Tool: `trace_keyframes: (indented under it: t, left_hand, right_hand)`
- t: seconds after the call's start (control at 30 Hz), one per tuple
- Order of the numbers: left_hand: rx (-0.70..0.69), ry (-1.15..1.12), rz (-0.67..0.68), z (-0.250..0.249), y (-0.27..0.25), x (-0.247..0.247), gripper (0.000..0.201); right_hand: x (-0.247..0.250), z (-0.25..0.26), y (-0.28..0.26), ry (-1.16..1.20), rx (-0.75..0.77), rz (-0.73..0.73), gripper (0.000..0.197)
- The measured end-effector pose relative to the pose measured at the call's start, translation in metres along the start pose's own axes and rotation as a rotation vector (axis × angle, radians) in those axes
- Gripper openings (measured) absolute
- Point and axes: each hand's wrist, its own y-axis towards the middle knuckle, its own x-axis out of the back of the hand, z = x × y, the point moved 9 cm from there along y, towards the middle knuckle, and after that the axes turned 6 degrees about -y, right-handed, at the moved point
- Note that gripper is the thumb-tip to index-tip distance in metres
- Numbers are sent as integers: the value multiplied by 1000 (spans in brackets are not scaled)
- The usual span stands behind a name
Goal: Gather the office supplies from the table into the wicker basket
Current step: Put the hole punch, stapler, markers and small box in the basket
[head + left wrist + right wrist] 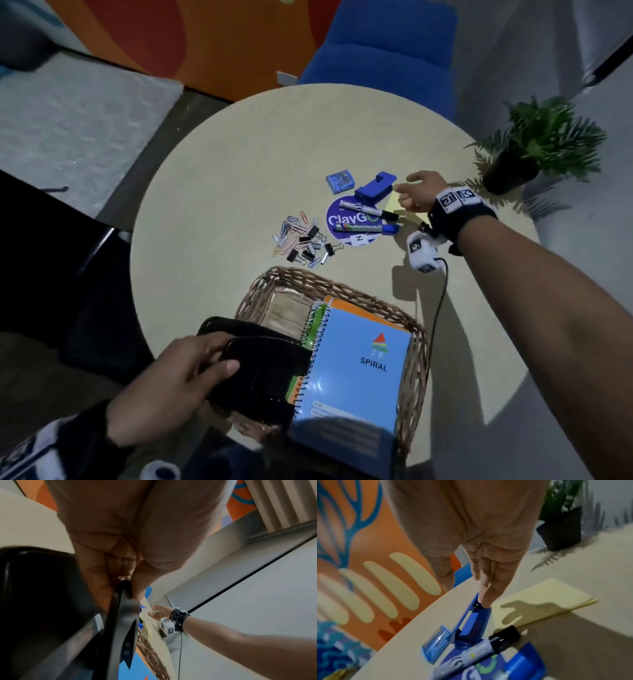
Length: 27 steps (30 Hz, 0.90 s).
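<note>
The wicker basket [418,359] sits at the table's near edge and holds spiral notebooks [359,359]. My left hand [205,363] grips a black hole punch [267,370] over the basket's left side; the left wrist view shows my fingers curled round it [51,601]. My right hand [407,192] reaches out with straight fingers to a blue stapler [375,187]. In the right wrist view its fingertips [484,601] are at the far end of the stapler [471,623]. A yellow note pad [397,205] lies under that hand. Two markers [368,209] rest on a round blue sticker [339,219].
A small blue box [339,183] lies left of the stapler. A heap of paper clips and binder clips [305,240] lies behind the basket. A potted plant [524,154] stands at the table's right edge, and a blue chair [383,44] stands beyond the table.
</note>
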Motion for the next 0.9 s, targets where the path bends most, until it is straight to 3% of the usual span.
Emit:
trace_keyframes:
  t: [0.07,0.17,0.33,0.43,0.53,0.63,0.73,0.83,0.9]
  left_hand:
    - [10,53,-35,10,-2,-2,23]
    - [-10,203,-165,15,0,3,15]
    - [49,307,-161,29,4,3,10]
    - [82,344,-145,33,12,4,6]
    - [96,406,-109,34,18,6,7]
    - [85,422,-56,33,21,3,10]
    - [91,459,7,35,24,-3,10]
    - [104,449,35,39,26,-5,12]
    - [99,416,32,41,26,-4,17]
  right_hand:
    - [-9,5,19,23,-34,4,43]
    - [-23,12,34,-198,-23,22,40]
    - [-40,12,40,-269,-39,58,37]
    - [-36,6,38,-96,-77,16,25]
    - [-36,6,38,-4,-29,35,39]
    - [-19,8,27,183,-8,-82,45]
    - [2,32,-4,246,132,-149,32]
    - [1,69,-64,262,410,-35,32]
    - [-21,89,-117,225,562,136,39]
